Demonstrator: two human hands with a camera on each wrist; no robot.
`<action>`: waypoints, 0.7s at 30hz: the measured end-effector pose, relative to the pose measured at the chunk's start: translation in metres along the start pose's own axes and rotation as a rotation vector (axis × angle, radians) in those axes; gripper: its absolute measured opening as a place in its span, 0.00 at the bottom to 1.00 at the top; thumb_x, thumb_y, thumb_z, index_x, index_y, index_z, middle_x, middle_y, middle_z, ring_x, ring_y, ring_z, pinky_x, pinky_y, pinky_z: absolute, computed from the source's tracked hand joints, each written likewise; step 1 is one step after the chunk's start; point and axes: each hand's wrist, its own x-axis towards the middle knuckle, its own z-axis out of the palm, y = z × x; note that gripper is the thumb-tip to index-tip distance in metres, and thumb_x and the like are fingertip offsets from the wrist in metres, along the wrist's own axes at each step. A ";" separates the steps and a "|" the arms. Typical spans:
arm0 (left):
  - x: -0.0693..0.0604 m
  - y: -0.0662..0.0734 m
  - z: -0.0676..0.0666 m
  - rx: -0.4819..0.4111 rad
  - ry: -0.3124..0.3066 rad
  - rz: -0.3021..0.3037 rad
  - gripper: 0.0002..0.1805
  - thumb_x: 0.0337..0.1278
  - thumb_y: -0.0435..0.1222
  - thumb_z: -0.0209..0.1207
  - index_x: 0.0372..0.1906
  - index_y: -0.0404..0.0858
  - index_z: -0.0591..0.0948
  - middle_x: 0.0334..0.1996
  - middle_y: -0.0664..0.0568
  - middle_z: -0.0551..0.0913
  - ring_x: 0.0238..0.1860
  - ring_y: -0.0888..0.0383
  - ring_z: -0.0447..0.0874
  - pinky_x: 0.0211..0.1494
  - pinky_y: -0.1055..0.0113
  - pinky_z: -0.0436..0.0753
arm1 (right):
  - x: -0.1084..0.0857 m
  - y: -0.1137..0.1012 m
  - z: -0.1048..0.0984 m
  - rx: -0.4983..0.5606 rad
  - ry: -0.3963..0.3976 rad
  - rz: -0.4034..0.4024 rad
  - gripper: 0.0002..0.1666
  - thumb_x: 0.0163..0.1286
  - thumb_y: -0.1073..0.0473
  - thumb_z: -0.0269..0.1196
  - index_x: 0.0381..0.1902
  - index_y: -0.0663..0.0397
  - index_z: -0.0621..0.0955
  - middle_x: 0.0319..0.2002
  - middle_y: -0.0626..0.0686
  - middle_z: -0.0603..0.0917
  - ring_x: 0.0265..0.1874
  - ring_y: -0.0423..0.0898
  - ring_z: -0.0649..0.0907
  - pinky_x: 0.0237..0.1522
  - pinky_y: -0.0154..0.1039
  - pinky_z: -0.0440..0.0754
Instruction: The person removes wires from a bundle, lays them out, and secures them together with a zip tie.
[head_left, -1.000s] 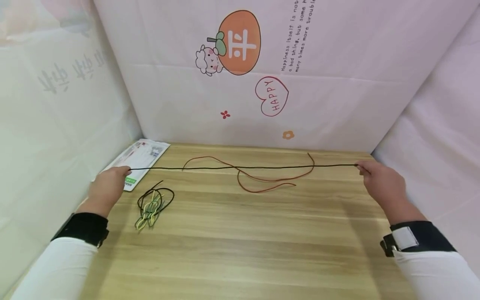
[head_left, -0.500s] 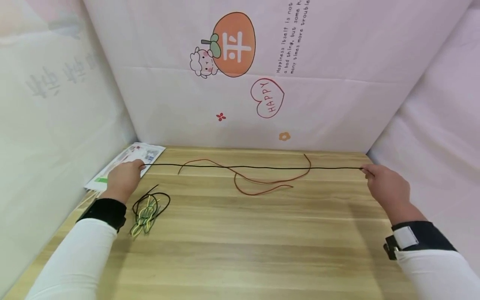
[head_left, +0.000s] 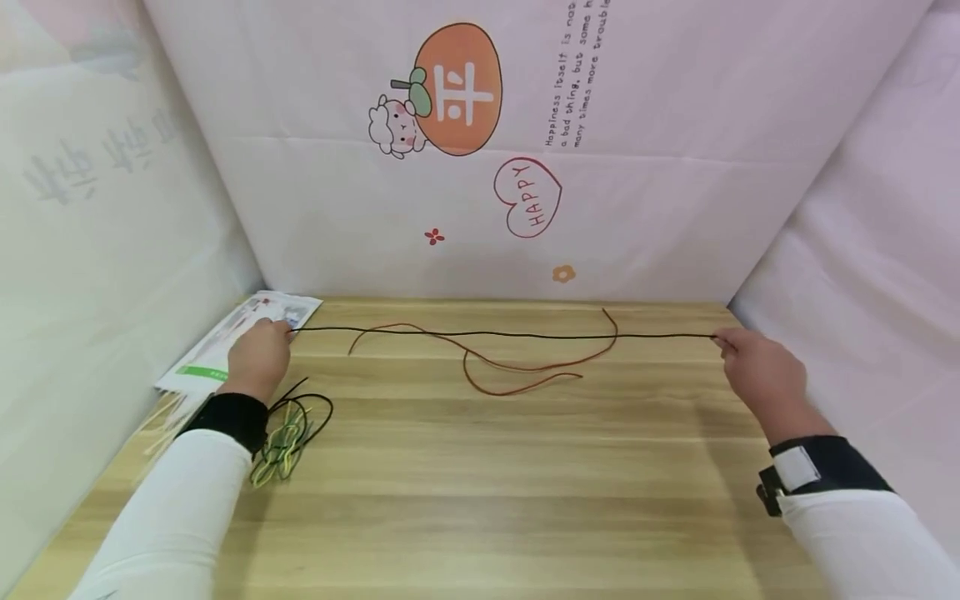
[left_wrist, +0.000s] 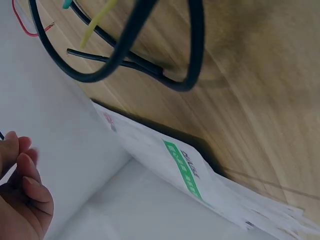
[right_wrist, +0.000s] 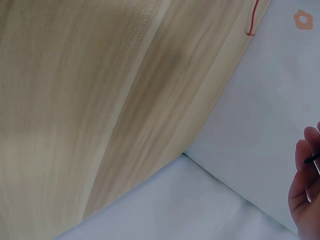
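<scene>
A thin black wire (head_left: 525, 336) stretches almost straight between my two hands, above the table in the head view. My left hand (head_left: 260, 358) pinches its left end, and my right hand (head_left: 763, 375) pinches the right end. In the right wrist view a short black tip (right_wrist: 311, 159) pokes out from the fingers. Behind and below the stretched wire, a red wire (head_left: 495, 394) lies in loose curves on the table. Beside my left wrist sits a tangle of black, yellow and green wires (head_left: 288, 437), partly hidden by the wristband.
A white packet with a green stripe (head_left: 213, 354) lies at the table's back left. Pale thin strips (head_left: 168, 417) stick out near it, partly behind my left forearm. White printed cloth walls (head_left: 330, 225) enclose the wooden table (head_left: 480, 500) at the back and both sides.
My left hand has shifted inward to the right, bringing the black wire's left end with it and narrowing the span. Both hands keep their pinch. The view has turned slightly.
</scene>
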 end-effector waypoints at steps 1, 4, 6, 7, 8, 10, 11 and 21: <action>0.001 -0.001 0.002 0.000 -0.002 0.002 0.11 0.67 0.32 0.53 0.43 0.28 0.80 0.34 0.31 0.77 0.34 0.32 0.79 0.32 0.40 0.77 | 0.001 0.001 0.002 0.000 -0.015 0.002 0.17 0.75 0.59 0.51 0.56 0.60 0.78 0.47 0.71 0.80 0.26 0.63 0.80 0.14 0.44 0.67; 0.004 -0.003 0.010 -0.005 -0.009 -0.003 0.10 0.67 0.32 0.53 0.44 0.28 0.80 0.33 0.32 0.75 0.34 0.32 0.79 0.34 0.41 0.77 | 0.003 0.004 0.010 -0.001 -0.052 0.011 0.17 0.75 0.59 0.51 0.56 0.60 0.77 0.47 0.70 0.80 0.24 0.59 0.79 0.14 0.43 0.67; 0.005 -0.004 0.015 -0.009 -0.017 -0.009 0.10 0.67 0.32 0.53 0.45 0.29 0.79 0.34 0.32 0.76 0.35 0.32 0.79 0.34 0.41 0.77 | 0.005 0.006 0.017 -0.002 -0.058 0.008 0.17 0.74 0.60 0.52 0.55 0.60 0.78 0.48 0.70 0.80 0.26 0.60 0.80 0.16 0.44 0.69; 0.005 -0.004 0.017 -0.013 -0.019 -0.012 0.09 0.66 0.31 0.53 0.45 0.30 0.79 0.35 0.32 0.76 0.36 0.32 0.79 0.34 0.41 0.77 | 0.006 0.007 0.020 -0.007 -0.061 0.005 0.17 0.73 0.61 0.52 0.55 0.61 0.78 0.48 0.70 0.80 0.29 0.62 0.81 0.17 0.46 0.70; 0.006 -0.004 0.018 -0.015 -0.020 -0.015 0.08 0.66 0.31 0.53 0.44 0.30 0.78 0.35 0.32 0.76 0.36 0.32 0.79 0.34 0.41 0.77 | 0.007 0.008 0.024 -0.011 -0.068 0.005 0.16 0.73 0.61 0.52 0.54 0.60 0.78 0.48 0.70 0.81 0.30 0.63 0.81 0.18 0.46 0.71; 0.006 -0.003 0.020 -0.016 -0.027 -0.020 0.06 0.65 0.30 0.54 0.42 0.32 0.78 0.35 0.32 0.76 0.36 0.33 0.79 0.34 0.42 0.77 | 0.011 0.011 0.029 -0.026 -0.082 0.005 0.16 0.73 0.61 0.52 0.53 0.60 0.79 0.48 0.69 0.81 0.34 0.65 0.81 0.20 0.48 0.72; 0.007 -0.003 0.021 -0.013 -0.029 -0.019 0.05 0.65 0.30 0.54 0.40 0.32 0.77 0.35 0.33 0.77 0.35 0.33 0.79 0.33 0.42 0.77 | 0.012 0.012 0.032 -0.032 -0.089 0.005 0.16 0.72 0.61 0.52 0.53 0.60 0.79 0.48 0.70 0.81 0.35 0.66 0.81 0.20 0.48 0.73; 0.022 0.006 0.032 0.068 0.006 0.038 0.06 0.61 0.31 0.58 0.36 0.30 0.80 0.35 0.33 0.75 0.39 0.33 0.77 0.34 0.41 0.77 | 0.028 0.021 0.048 -0.021 -0.155 0.045 0.10 0.76 0.58 0.49 0.49 0.58 0.70 0.21 0.60 0.79 0.17 0.52 0.74 0.16 0.45 0.68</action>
